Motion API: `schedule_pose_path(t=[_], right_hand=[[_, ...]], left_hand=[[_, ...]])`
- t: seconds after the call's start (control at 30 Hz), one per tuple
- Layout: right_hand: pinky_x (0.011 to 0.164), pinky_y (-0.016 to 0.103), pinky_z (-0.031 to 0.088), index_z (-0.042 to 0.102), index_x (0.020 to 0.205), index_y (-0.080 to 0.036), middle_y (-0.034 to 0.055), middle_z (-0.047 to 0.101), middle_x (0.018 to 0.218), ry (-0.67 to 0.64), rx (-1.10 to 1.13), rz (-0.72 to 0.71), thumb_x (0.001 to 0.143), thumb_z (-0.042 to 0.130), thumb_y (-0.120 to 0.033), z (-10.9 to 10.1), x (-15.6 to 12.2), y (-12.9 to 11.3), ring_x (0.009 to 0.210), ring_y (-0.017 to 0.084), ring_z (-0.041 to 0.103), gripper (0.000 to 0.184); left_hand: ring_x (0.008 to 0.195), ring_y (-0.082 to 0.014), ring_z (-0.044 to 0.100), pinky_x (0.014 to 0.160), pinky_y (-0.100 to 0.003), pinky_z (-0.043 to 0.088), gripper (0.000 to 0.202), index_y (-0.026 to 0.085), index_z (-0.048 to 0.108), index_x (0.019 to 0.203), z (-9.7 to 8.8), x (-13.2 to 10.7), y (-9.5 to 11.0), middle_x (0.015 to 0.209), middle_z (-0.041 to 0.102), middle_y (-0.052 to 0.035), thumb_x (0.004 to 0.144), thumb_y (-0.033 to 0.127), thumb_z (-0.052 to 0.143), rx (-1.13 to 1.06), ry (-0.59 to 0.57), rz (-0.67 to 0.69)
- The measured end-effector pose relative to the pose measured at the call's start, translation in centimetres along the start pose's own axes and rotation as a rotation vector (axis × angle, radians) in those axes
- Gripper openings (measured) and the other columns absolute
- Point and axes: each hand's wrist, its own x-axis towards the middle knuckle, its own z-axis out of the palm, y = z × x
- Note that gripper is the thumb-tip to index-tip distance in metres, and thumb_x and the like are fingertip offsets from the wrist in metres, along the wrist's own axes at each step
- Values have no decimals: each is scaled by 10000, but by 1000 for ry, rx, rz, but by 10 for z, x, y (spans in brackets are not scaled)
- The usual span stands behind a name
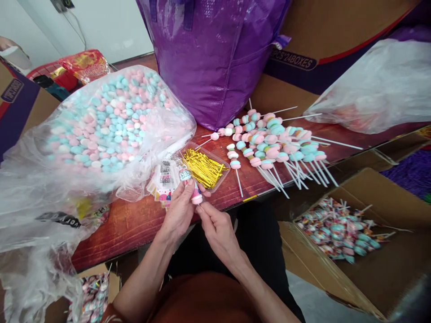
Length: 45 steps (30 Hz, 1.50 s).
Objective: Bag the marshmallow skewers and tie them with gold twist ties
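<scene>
My left hand [182,204] is closed around a candy skewer [196,195] in a printed clear wrapper, pink and white at its lower end. Just below it, my right hand [217,224] pinches at the stick end; the fingertips partly hide the stick. Behind the hands lie a clear tray of gold twist ties [205,167] and a stack of printed wrappers [163,181]. To the right, many unwrapped candy skewers [276,141] in pink, blue and white are piled on the red-brown table [126,224], with one skewer [233,157] lying apart from the pile.
A large clear bag of pink and blue candies [111,121] covers the table's left side. A purple bag [215,58] stands at the back. Below right, a cardboard box [367,278] holds wrapped skewers; a white plastic bag [380,85] rests above. Another person's hand [11,45] shows far left.
</scene>
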Motion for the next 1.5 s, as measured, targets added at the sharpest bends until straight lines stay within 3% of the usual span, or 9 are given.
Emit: schedule_pose_path(t=[0.17,0.4,0.6,0.73,0.97,1.1,1.2,1.37,1.5], right_hand=[[470,235,267,554,771,-192,-71,350,521,-34,190,161,989,417,-451,4,-4,5,474,96,329,366],[483,241,320,454,625,-212,-55,410,494,54,156,99,962,439,-453,1,15,-9,464,97,366,415],[520,234,327,556,714,-186,-59,450,504,-142,163,172,964,462,-407,-15,-3,-12,482,95,399,347],[471,234,275,533,688,-187,-72,405,469,-94,253,168,956,459,-417,-8,-4,-6,440,85,332,361],[468,226,297,557,776,-195,-48,494,553,-44,326,151,954,504,-461,7,6,-10,471,88,398,325],[417,217,193,526,758,-205,-100,347,498,-30,647,254,891,589,-522,18,14,-20,423,65,240,350],[406,222,151,450,706,-226,-135,241,434,-166,816,380,874,587,-522,21,19,-29,394,60,133,366],[547,241,327,533,633,-186,-17,544,567,-440,43,82,939,486,-295,-3,34,-43,530,109,467,328],[679,268,372,649,773,-173,52,666,820,-116,-675,-70,947,440,-157,-27,65,-49,777,172,584,272]], left_hand=[[757,-172,690,621,-239,505,296,156,662,852,-1,0,2,785,683,-31,781,421,774,27,-13,22],[752,-172,682,557,-231,494,327,150,677,858,3,-10,-5,840,707,-57,807,467,737,128,-154,-88],[774,-168,695,624,-230,499,332,147,666,901,-1,-4,6,816,710,-46,779,436,776,76,-98,17],[706,-175,687,461,-201,395,324,156,663,912,1,-7,-4,775,707,-52,803,452,739,101,-95,-32],[545,-95,557,447,-206,386,267,153,736,854,-4,-19,-9,805,721,-60,866,411,671,163,-46,78],[581,-108,547,485,-218,412,284,164,745,989,-15,-26,1,810,705,-58,854,409,699,124,-99,69],[660,-138,577,593,-248,466,319,165,734,1012,-26,-30,13,755,658,-42,795,396,771,-3,-189,30],[566,-92,431,551,-215,403,277,146,705,995,-33,-29,26,580,429,46,817,351,763,-110,-98,110],[510,-49,277,523,-193,321,298,108,680,953,-31,-21,25,565,339,80,804,346,780,-64,8,165]])
